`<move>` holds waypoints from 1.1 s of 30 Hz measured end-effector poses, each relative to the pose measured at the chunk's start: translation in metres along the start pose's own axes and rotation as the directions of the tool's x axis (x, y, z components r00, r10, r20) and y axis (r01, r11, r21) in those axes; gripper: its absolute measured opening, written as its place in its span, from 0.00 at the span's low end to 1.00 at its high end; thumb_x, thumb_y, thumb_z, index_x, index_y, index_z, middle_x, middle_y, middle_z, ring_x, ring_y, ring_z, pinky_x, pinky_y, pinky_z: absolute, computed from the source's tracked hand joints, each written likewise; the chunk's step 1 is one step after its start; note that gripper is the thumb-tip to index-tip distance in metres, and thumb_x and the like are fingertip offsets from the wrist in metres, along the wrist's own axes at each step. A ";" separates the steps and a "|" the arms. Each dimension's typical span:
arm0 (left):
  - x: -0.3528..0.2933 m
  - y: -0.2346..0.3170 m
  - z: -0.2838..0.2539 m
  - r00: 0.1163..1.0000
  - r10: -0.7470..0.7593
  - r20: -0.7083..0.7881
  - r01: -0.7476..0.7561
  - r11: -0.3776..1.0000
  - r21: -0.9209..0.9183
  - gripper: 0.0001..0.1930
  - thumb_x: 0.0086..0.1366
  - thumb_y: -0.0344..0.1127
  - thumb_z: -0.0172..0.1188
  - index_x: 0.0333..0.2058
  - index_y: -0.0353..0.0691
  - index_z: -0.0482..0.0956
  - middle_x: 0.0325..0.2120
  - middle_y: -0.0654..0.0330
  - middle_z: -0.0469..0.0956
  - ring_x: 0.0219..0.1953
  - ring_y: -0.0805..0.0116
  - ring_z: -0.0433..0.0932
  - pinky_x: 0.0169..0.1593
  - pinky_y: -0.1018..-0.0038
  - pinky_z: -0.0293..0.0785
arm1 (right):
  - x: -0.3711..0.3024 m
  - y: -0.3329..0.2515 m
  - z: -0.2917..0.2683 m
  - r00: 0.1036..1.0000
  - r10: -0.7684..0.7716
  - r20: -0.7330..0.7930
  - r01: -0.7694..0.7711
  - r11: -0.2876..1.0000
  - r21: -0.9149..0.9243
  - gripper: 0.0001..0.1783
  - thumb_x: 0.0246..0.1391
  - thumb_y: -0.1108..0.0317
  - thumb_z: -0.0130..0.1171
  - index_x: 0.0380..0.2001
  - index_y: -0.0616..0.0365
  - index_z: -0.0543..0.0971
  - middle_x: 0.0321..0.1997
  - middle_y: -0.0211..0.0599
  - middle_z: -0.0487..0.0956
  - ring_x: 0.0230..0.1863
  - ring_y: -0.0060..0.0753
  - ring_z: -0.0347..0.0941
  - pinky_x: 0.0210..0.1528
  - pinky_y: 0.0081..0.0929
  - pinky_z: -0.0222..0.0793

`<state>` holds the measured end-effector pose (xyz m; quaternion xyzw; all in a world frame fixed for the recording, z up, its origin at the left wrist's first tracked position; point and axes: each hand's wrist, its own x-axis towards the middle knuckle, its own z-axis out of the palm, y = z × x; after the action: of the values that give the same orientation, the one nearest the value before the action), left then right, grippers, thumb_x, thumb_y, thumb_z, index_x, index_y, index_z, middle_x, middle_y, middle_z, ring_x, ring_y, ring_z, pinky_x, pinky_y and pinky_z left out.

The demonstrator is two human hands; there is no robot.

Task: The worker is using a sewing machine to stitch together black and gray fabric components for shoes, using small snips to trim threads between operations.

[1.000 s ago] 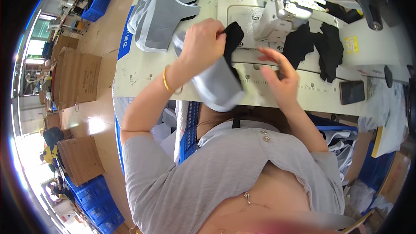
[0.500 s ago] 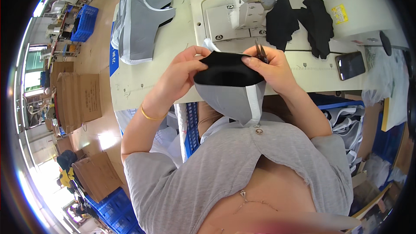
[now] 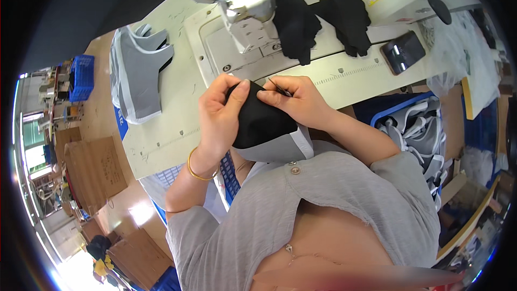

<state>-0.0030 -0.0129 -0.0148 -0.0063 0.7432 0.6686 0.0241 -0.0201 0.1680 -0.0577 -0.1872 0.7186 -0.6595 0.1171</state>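
Observation:
A grey garment piece (image 3: 258,152) with a black panel (image 3: 262,121) and a white edge strip hangs between my hands, close to my chest. My left hand (image 3: 219,112) is closed, pinching the panel's left upper edge between thumb and fingers. On the other side my right hand (image 3: 304,101) pinches the same edge. Small dark thread snips (image 3: 280,87) are tucked in that hand, their points jutting past the fingers. Both hands are just in front of the sewing machine (image 3: 249,19), over the near edge of its table (image 3: 161,153).
Stacked grey pieces with white edging (image 3: 137,78) lie at the table's left. Black fabric pieces (image 3: 296,21) rest beside the machine head. A phone (image 3: 403,53) lies at the right. Below it, a blue crate (image 3: 388,113) holds grey garments. Cardboard boxes (image 3: 97,175) stand on the floor at left.
The view has swung to the right. My hands have come closer together, and the black panel, held flat and wide before, is now bunched and folded at its upper edge.

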 end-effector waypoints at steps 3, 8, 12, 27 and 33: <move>0.001 -0.008 0.005 0.990 0.048 -0.129 -0.054 0.998 -0.039 0.07 0.68 0.31 0.59 0.31 0.35 0.75 0.24 0.71 0.72 0.28 0.85 0.65 0.31 0.85 0.63 | 0.009 -0.003 -0.020 0.986 -0.127 -0.112 0.126 0.992 -0.011 0.07 0.57 0.68 0.61 0.30 0.61 0.79 0.27 0.34 0.78 0.29 0.25 0.72 0.32 0.22 0.67; 0.004 -0.005 -0.001 0.750 0.607 -0.263 -0.421 0.745 0.518 0.08 0.66 0.28 0.61 0.29 0.33 0.75 0.20 0.63 0.70 0.24 0.77 0.65 0.30 0.81 0.62 | 0.039 0.011 -0.135 0.693 -0.599 -0.401 -0.126 0.447 -0.886 0.12 0.53 0.72 0.61 0.42 0.58 0.78 0.41 0.37 0.78 0.38 0.44 0.77 0.39 0.35 0.73; 0.009 -0.004 0.005 0.764 0.625 -0.161 -0.427 0.676 0.600 0.07 0.65 0.28 0.61 0.29 0.33 0.75 0.21 0.63 0.72 0.26 0.77 0.66 0.32 0.79 0.64 | 0.046 0.044 -0.178 0.771 -0.520 -0.368 -0.243 0.294 -0.924 0.11 0.54 0.70 0.61 0.41 0.58 0.77 0.44 0.39 0.77 0.41 0.49 0.77 0.40 0.40 0.74; 0.006 0.005 0.005 0.986 0.072 -0.153 -0.086 0.993 -0.087 0.07 0.67 0.30 0.61 0.36 0.30 0.81 0.28 0.67 0.78 0.31 0.83 0.72 0.36 0.85 0.68 | 0.020 -0.057 -0.108 0.832 -0.382 -0.402 0.099 0.815 -0.571 0.11 0.57 0.69 0.62 0.42 0.57 0.76 0.33 0.32 0.80 0.33 0.25 0.76 0.36 0.25 0.71; 0.002 0.005 0.013 0.981 0.063 -0.185 -0.090 0.985 -0.145 0.06 0.67 0.29 0.60 0.36 0.31 0.81 0.28 0.67 0.78 0.31 0.84 0.72 0.36 0.85 0.68 | -0.009 -0.085 -0.028 0.989 0.069 0.131 -0.078 0.995 0.064 0.17 0.52 0.71 0.68 0.45 0.61 0.77 0.32 0.23 0.73 0.35 0.12 0.69 0.37 0.16 0.66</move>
<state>-0.0047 0.0009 -0.0113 -0.0399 0.6885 0.7208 -0.0695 -0.0138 0.1920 0.0285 -0.1988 0.6926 -0.6658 0.1938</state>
